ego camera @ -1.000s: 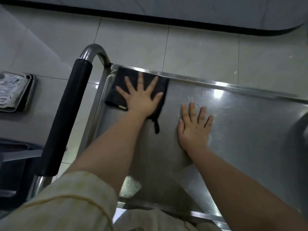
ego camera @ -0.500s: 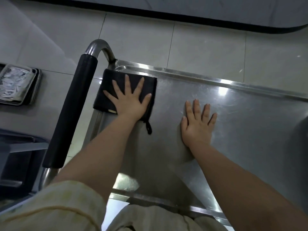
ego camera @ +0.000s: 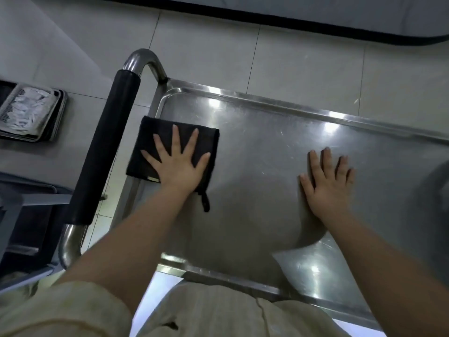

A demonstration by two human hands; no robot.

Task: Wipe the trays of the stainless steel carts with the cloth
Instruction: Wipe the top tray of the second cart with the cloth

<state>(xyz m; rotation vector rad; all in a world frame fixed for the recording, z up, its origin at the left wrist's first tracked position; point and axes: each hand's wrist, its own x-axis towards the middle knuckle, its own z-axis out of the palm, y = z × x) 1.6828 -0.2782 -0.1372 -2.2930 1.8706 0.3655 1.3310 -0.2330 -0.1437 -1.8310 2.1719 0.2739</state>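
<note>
Lighting: dim, cool, even, from above. Glare: white hot spots on the steel tray [ego camera: 267,142], by the far and near rims. Shadow: broad, soft, across its near middle. Focus: slightly soft throughout. Distortion: wide-angle bending at the edges.

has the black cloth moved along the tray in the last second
Yes. Under the left hand, the cloth has slid toward the person along the left rim of the tray, leaving the far left corner it covered before.
</note>
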